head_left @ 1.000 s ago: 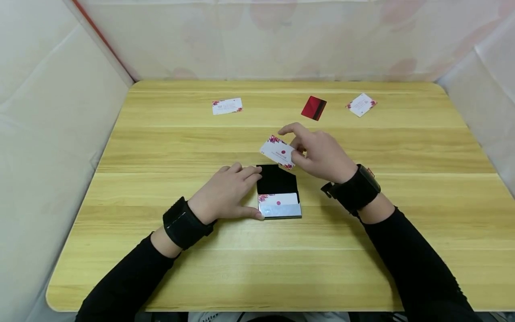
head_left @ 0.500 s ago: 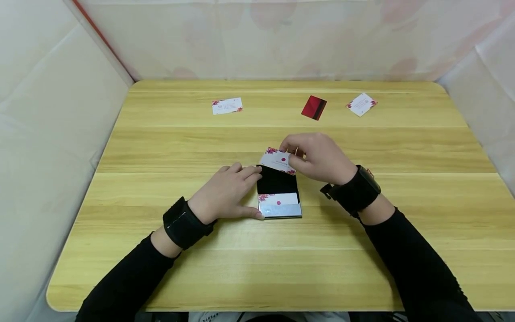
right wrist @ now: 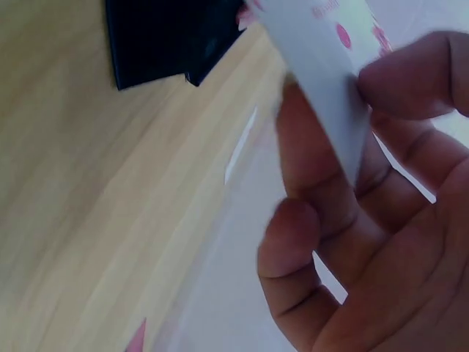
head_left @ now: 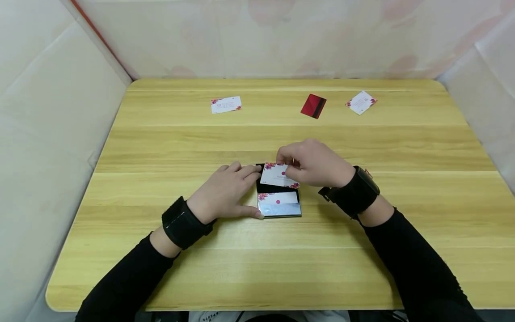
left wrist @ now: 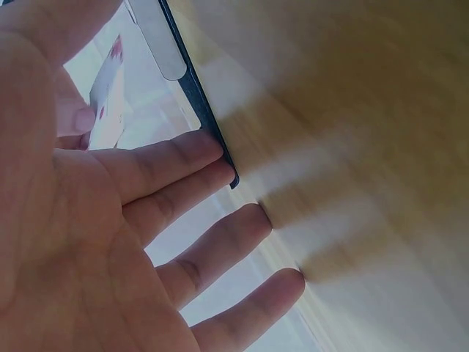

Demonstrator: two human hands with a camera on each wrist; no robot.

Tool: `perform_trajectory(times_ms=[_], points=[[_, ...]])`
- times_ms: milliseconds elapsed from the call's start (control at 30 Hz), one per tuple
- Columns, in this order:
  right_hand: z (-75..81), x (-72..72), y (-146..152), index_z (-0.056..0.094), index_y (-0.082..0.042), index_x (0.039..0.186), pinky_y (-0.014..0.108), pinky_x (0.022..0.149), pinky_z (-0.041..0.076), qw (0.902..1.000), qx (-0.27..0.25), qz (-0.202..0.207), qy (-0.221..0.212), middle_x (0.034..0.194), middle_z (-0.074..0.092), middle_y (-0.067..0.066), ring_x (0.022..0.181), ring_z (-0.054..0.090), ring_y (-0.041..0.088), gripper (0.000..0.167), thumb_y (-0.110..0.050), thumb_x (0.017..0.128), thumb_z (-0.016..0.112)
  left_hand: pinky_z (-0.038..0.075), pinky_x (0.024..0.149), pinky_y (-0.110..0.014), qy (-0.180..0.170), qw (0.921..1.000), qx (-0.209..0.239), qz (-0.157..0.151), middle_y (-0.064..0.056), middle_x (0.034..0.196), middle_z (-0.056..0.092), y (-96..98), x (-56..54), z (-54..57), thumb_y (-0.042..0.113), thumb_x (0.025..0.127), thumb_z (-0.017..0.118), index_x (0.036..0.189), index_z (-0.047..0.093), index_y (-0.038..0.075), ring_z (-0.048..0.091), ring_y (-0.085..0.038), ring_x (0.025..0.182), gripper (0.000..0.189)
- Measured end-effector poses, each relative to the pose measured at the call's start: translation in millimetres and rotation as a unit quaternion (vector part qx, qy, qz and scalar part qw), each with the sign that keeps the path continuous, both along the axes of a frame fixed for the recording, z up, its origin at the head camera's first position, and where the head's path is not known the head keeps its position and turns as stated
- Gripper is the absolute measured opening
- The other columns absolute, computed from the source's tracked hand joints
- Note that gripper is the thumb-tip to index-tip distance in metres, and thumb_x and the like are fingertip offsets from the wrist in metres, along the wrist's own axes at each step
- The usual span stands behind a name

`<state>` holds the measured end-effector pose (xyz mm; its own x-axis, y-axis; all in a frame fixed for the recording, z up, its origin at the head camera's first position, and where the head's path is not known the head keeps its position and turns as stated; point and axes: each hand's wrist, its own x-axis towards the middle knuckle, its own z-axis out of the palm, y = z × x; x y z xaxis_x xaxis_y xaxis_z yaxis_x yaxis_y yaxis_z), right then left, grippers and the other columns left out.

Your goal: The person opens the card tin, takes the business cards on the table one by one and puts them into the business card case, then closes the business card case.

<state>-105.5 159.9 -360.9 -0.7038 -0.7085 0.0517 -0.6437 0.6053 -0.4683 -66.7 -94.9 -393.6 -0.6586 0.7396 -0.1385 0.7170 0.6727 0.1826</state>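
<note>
A card case [head_left: 280, 209] lies on the table with its black lid [head_left: 262, 188] folded back. A white business card with pink flowers [head_left: 277, 197] sticks out of its silver pocket. My left hand [head_left: 225, 192] rests at the case's left side. Its thumb touches the lower corner; in the left wrist view, two straight fingers [left wrist: 198, 147] touch the lid's edge and the others rest on the table. My right hand [head_left: 318, 163] pinches another flowered business card [head_left: 274, 176] between thumb and fingers, tilted over the lid. The right wrist view shows the thumb [right wrist: 410, 77] on its printed face.
Along the far part of the table [head_left: 169, 147] lie a white flowered card [head_left: 226, 104] at left, a red card with a black stripe [head_left: 313, 106], and another white flowered card [head_left: 361, 103] at right. Pale cloth walls [head_left: 257, 40] stand behind and beside the table.
My right hand has brought the pinched card down towards me, from beyond the case to over its black lid. The left hand and the case have stayed in place.
</note>
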Motion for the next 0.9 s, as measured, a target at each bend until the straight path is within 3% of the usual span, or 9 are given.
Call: perform_trajectory(times_ms=[200, 467, 733, 900], points=[[-2.0, 1.0, -2.6, 0.068, -0.018, 0.091, 0.028, 0.057, 0.040, 0.9994, 0.020, 0.019, -0.022, 0.078, 0.061, -0.008, 0.059, 0.047, 0.008, 0.015, -0.007, 0.088, 0.059, 0.046, 0.099, -0.048, 0.002, 1.0000, -0.005, 0.000, -0.006, 0.152, 0.045, 1.1, -0.4, 0.8, 0.082, 0.076, 0.059, 0.146, 0.050, 0.008, 0.049, -0.028, 0.119, 0.102], [-6.9, 4.2, -7.0, 0.070, -0.019, 0.091, 0.028, 0.056, 0.042, 0.9968, 0.040, 0.013, -0.068, 0.075, 0.060, -0.008, 0.059, 0.049, 0.008, 0.018, -0.005, 0.087, 0.059, 0.046, 0.099, -0.048, -0.001, 1.0000, -0.006, 0.000, -0.006, 0.152, 0.046, 1.5, 0.6, -0.2, 0.082, 0.076, 0.060, 0.146, 0.050, 0.008, 0.049, -0.028, 0.119, 0.102], [-10.7, 5.0, -8.5, 0.073, -0.018, 0.097, 0.028, 0.066, 0.047, 0.9958, 0.056, 0.016, -0.070, 0.094, 0.062, -0.005, 0.075, 0.054, 0.011, 0.019, -0.006, 0.088, 0.062, 0.045, 0.100, -0.048, 0.002, 1.0000, -0.005, 0.001, -0.006, 0.153, 0.045, 1.9, -0.3, 1.1, 0.081, 0.076, 0.059, 0.146, 0.050, 0.008, 0.048, -0.029, 0.120, 0.102], [-14.9, 4.9, -10.9, 0.073, -0.017, 0.098, 0.028, 0.065, 0.047, 0.9937, 0.065, 0.034, -0.084, 0.085, 0.061, -0.005, 0.072, 0.054, 0.010, 0.018, -0.006, 0.088, 0.062, 0.046, 0.099, -0.048, -0.001, 1.0000, 0.000, 0.002, -0.005, 0.152, 0.046, 1.1, 0.8, 1.3, 0.081, 0.076, 0.060, 0.145, 0.051, 0.009, 0.049, -0.028, 0.119, 0.100]])
